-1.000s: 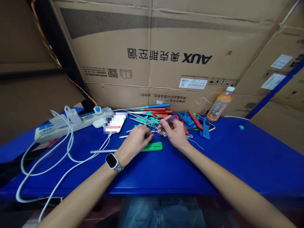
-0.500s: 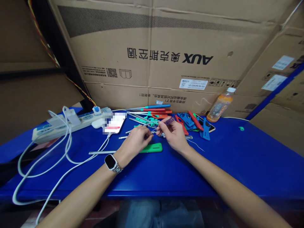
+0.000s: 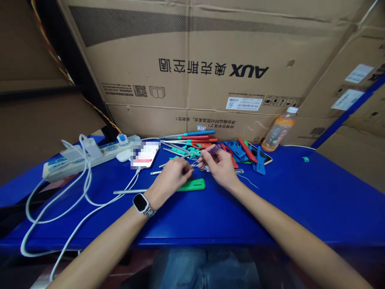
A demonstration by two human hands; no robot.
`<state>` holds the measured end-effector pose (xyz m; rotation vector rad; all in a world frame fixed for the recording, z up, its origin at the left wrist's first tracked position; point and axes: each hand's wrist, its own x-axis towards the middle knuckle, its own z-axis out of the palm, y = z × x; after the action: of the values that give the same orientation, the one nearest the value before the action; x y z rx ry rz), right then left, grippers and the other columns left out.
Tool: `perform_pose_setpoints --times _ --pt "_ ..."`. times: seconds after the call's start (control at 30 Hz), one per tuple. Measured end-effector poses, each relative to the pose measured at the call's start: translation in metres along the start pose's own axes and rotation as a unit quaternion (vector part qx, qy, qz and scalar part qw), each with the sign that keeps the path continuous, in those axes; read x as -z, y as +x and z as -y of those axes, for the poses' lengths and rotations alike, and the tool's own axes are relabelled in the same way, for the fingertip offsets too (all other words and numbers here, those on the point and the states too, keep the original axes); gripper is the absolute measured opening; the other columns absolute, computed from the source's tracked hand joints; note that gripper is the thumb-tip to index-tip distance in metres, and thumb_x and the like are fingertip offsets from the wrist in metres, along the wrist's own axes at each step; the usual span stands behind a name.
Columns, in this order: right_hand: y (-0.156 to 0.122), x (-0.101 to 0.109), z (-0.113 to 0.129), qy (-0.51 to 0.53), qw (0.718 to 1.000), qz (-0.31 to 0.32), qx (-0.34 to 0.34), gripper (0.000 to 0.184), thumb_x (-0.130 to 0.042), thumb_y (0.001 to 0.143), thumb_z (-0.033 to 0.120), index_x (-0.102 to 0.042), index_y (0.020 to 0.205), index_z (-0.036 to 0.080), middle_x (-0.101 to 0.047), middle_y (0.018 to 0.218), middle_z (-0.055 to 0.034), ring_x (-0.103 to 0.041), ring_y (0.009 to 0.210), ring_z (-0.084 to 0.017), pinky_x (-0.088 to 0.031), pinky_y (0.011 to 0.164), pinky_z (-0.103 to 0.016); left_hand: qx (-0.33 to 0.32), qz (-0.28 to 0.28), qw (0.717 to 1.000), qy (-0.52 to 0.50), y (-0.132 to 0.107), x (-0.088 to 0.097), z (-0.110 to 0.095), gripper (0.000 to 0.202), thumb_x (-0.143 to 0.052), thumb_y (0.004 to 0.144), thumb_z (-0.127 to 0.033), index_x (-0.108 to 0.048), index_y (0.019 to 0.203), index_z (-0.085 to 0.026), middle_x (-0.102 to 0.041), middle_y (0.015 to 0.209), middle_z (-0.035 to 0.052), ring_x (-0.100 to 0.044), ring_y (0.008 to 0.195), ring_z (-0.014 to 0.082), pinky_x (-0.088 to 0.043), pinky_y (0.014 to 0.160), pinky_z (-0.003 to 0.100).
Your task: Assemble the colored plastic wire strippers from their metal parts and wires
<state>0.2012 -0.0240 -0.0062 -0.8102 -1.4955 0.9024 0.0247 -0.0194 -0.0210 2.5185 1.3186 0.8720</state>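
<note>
My left hand (image 3: 174, 172), with a watch (image 3: 140, 204) on the wrist, is closed in a pinch on a thin pale string (image 3: 195, 164). My right hand (image 3: 221, 166) grips a small purple piece (image 3: 214, 149), its exact kind unclear, and its fingertips meet the strands close to the left ones. A loose white end (image 3: 249, 181) of string trails on the table to the right of that hand. Beneath my left hand lies a tool with a flat green handle (image 3: 194, 184) and a long metal shaft; the wrist covers its middle.
Behind the hands lie blue and red-handled tools (image 3: 198, 133), small green pieces (image 3: 183, 150) and red and blue cutters (image 3: 260, 160). An orange drink bottle (image 3: 278, 130) leans against a large carton (image 3: 180, 40). Left are a phone (image 3: 147, 154), a power strip (image 3: 111, 149) and white cables (image 3: 87, 176).
The camera view has shifted very slightly. Both hands keep nearly the same place and grip, fingertips close together over the strands.
</note>
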Motion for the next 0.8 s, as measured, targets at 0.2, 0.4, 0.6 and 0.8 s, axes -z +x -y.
perform_pose_setpoints --times 0.2,0.4,0.6,0.8 --pt "0.0 0.001 -0.001 -0.005 1.0 0.008 -0.003 0.038 -0.066 0.083 0.056 -0.056 0.08 0.02 -0.064 0.069 0.0003 -0.065 0.057 -0.014 -0.057 0.058 -0.028 0.001 0.001 1.0 0.002 0.0 0.0 -0.001 0.014 -0.064 0.086 -0.014 -0.065 0.072 -0.017 -0.069 0.075 0.0035 -0.06 0.073 0.019 -0.04 0.065 0.029" --pt "0.002 -0.001 0.003 -0.004 1.0 0.016 -0.008 0.038 -0.066 0.082 0.056 -0.056 0.079 0.019 -0.063 0.066 0.0011 -0.064 0.055 -0.012 -0.056 0.056 -0.026 -0.015 -0.005 1.0 0.004 -0.002 0.002 -0.004 0.013 -0.062 0.087 -0.015 -0.067 0.075 -0.016 -0.068 0.076 0.0043 -0.059 0.075 0.0195 -0.043 0.066 0.03" --pt "0.003 0.003 0.004 -0.027 1.0 -0.007 -0.01 0.041 -0.065 0.083 0.057 -0.055 0.072 0.019 -0.06 0.058 0.0012 -0.06 0.047 -0.012 -0.051 0.046 -0.023 -0.03 0.01 0.999 -0.043 -0.003 0.001 -0.015 0.013 -0.061 0.088 -0.019 -0.067 0.077 -0.017 -0.069 0.078 0.004 -0.062 0.077 0.0197 -0.046 0.07 0.031" --pt "0.005 0.015 0.002 -0.047 0.998 -0.009 -0.035 0.044 -0.066 0.08 0.062 -0.055 0.074 0.019 -0.059 0.057 0.0024 -0.057 0.042 -0.011 -0.046 0.038 -0.022 -0.04 0.078 0.995 -0.05 -0.01 0.0 -0.017 0.04 -0.073 0.08 -0.047 -0.068 0.106 -0.017 -0.065 0.105 0.0084 -0.061 0.098 0.0257 -0.049 0.087 0.038"
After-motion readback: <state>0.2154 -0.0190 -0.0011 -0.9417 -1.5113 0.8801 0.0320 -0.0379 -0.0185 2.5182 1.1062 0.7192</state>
